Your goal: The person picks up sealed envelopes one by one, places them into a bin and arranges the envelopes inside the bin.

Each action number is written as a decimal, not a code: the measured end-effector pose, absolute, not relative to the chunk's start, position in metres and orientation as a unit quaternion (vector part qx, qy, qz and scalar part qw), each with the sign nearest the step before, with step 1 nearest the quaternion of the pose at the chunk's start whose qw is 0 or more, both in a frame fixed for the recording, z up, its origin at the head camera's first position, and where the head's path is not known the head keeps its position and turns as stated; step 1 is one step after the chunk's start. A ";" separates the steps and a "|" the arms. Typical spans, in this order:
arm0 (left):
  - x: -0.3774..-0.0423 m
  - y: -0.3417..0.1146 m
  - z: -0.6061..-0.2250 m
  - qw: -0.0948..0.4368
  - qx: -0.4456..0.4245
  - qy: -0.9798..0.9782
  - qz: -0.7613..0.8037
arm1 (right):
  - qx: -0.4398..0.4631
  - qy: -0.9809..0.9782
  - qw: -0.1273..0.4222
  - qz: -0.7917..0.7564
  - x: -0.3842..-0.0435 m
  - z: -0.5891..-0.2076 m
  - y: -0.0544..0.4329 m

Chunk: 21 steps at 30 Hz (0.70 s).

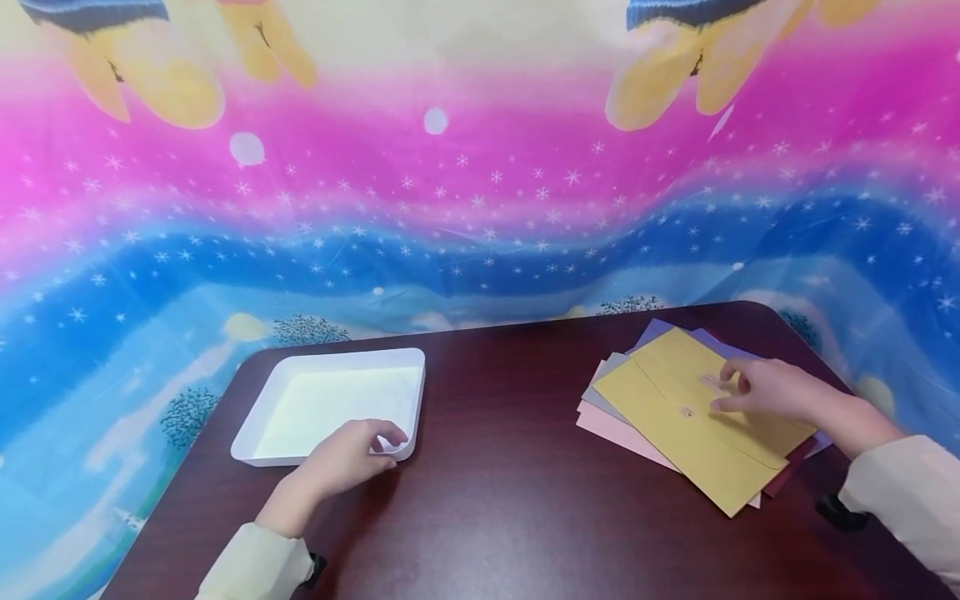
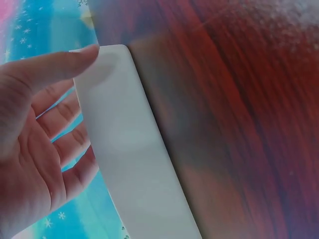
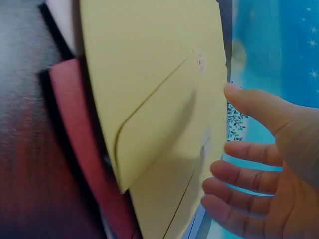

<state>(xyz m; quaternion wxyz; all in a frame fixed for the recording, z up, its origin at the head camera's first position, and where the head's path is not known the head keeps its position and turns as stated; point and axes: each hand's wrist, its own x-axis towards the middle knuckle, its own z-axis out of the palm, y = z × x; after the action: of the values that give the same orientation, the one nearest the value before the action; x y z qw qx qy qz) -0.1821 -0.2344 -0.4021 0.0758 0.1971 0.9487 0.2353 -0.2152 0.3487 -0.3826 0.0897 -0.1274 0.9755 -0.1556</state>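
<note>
A shallow white tray [image 1: 258,447] sits at the table's left side. My left hand [image 1: 347,460] is at its near right corner, the thumb outside the near wall and the fingers loosely bent over the inside. In the left wrist view the thumb [image 2: 82,59] overlaps the tray's rim and casts a shadow on its wall. On the right, a yellow envelope [image 1: 675,379] tops a fanned stack in purple, grey, pink [image 1: 615,431] and dark red. Over its right part hovers my right hand [image 1: 776,390], fingers apart and holding nothing; it shades the envelope.
Both things stand on a dark reddish-brown table [image 1: 502,467] with rounded far corners. A printed pink and blue cloth [image 1: 480,200] hangs right behind its far edge. Bare tabletop lies between the tray and the envelopes.
</note>
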 end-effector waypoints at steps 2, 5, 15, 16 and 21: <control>-0.181 -0.235 -0.402 0.076 0.201 0.948 0.235 | -0.130 0.975 0.100 -0.152 -0.211 -0.386 0.350; -0.178 -0.235 -0.402 0.078 0.200 0.948 0.236 | -0.131 0.975 0.112 -0.143 -0.205 -0.392 0.349; -0.176 -0.233 -0.403 0.066 0.195 0.952 0.226 | -0.129 0.975 0.122 -0.131 -0.202 -0.399 0.342; -0.176 -0.233 -0.403 0.066 0.194 0.952 0.225 | -0.127 0.975 0.123 -0.132 -0.202 -0.399 0.342; -0.175 -0.233 -0.404 0.066 0.201 0.952 0.221 | -0.113 0.974 0.132 -0.146 -0.201 -0.401 0.339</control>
<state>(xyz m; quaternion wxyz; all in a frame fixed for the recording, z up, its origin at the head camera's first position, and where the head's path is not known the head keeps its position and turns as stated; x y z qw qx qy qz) -0.1753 -0.2335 -0.4043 0.0658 0.2008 0.9521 0.2209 -0.2013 0.3390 -0.4009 0.1319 -0.1129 0.9739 -0.1464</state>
